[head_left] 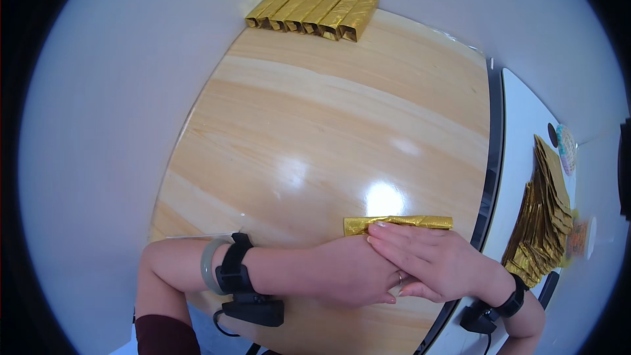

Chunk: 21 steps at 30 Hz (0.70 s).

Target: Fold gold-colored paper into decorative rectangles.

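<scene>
A folded gold foil strip [430, 221], long and narrow, lies crosswise on the wooden table just beyond my hands. My right hand [437, 260] is laid over the fingers of my left hand, its own fingers stretched out and pressed together, with the fingertips touching the strip's near side. My left hand [365, 273] reaches in from the left, back upward, close to the strip's near edge. Most of its fingers are hidden under the right hand, so their grip does not show. A ring shows where the hands overlap.
Several gold foil tubes [315, 10] with open ends stand side by side at the table's far left corner. On a white surface [516, 118] to the right lies a fanned stack of flat gold foil sleeves [542, 217]. Pale walls enclose the wooden table [315, 112].
</scene>
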Motion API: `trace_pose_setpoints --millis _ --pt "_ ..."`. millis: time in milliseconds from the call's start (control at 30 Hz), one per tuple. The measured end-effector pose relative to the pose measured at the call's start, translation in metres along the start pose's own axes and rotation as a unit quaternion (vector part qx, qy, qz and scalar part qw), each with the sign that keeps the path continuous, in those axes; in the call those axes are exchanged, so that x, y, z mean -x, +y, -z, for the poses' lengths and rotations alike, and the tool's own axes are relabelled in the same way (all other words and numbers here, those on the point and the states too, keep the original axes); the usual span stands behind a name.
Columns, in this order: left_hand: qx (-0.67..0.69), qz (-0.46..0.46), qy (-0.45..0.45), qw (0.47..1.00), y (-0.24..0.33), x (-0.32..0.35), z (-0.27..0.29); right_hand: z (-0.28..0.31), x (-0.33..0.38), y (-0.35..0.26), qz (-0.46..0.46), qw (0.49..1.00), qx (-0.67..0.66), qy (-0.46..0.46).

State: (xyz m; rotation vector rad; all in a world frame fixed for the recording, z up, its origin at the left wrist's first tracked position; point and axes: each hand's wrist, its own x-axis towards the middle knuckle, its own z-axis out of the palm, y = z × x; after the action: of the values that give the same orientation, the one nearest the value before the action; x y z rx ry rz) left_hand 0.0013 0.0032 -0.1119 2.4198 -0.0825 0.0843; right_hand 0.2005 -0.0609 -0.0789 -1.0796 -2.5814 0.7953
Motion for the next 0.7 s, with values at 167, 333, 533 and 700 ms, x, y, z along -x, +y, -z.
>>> trace_pose_setpoints --millis 167,333,533,700 --pt "-0.005 -0.046 0.072 0.996 -0.005 0.001 -0.01 0.007 0.013 0.005 -0.043 0.999 -0.001 -0.02" --pt "-0.125 -0.075 0.047 0.988 -0.005 -0.002 -0.004 0.013 0.037 0.011 -0.106 0.981 0.157 -0.035" --pt "-0.162 -0.082 0.013 0.983 -0.003 -0.006 0.002 0.018 0.056 0.005 -0.179 0.964 0.192 -0.034" --pt "-0.177 -0.076 0.022 0.981 -0.002 -0.005 -0.001 0.015 0.049 -0.007 -0.203 0.97 0.119 0.062"
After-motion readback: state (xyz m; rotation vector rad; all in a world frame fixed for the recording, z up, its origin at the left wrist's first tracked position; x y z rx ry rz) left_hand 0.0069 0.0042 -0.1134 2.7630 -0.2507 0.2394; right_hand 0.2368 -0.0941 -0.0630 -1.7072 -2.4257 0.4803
